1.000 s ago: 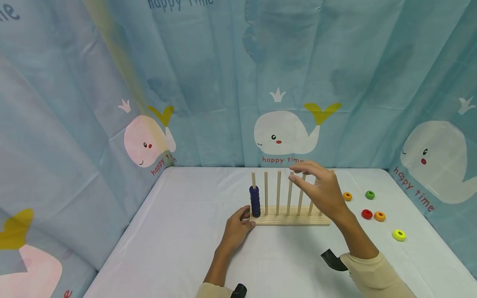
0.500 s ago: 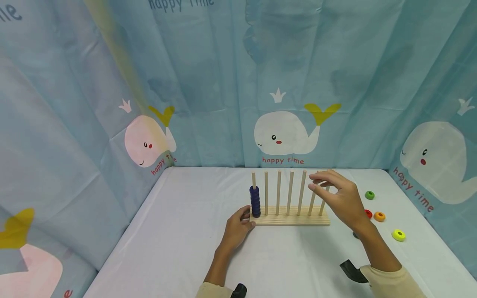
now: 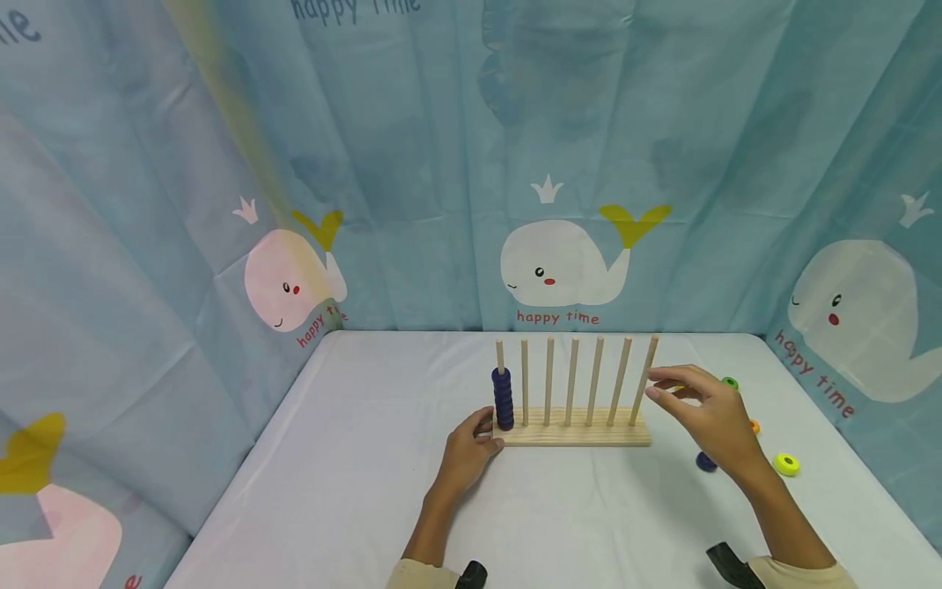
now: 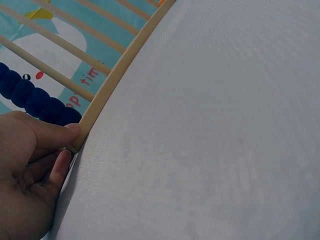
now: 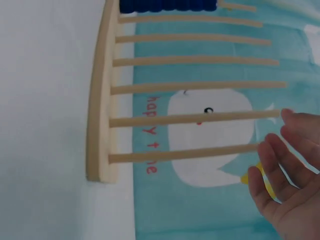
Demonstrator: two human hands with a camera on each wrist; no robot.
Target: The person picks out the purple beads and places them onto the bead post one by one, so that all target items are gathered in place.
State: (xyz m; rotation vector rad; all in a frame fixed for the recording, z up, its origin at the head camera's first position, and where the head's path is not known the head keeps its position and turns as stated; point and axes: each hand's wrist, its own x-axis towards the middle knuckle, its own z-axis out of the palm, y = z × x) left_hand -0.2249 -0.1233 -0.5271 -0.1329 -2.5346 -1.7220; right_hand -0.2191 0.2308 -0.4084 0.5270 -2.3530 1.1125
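Observation:
A wooden peg rack, with several upright pegs along its base, stands on the white table. Dark blue beads are stacked on its leftmost peg; the other pegs are bare. At the base's left end my left hand grips the wood, thumb over the top edge in the left wrist view and a finger under the corner. My right hand is raised beside the rightmost peg, fingers loosely bent and nothing between them. From the right wrist, its fingertips overlap the ends of the last two pegs.
Right of the rack lie a dark blue bead, a yellow bead, a green bead and an orange bead, partly hidden by my right hand. A blue whale-print curtain hangs behind the table.
My right hand has moved right and down, from the middle pegs to past the rightmost one, uncovering the dark blue bead. My left hand and the rack stay in place.

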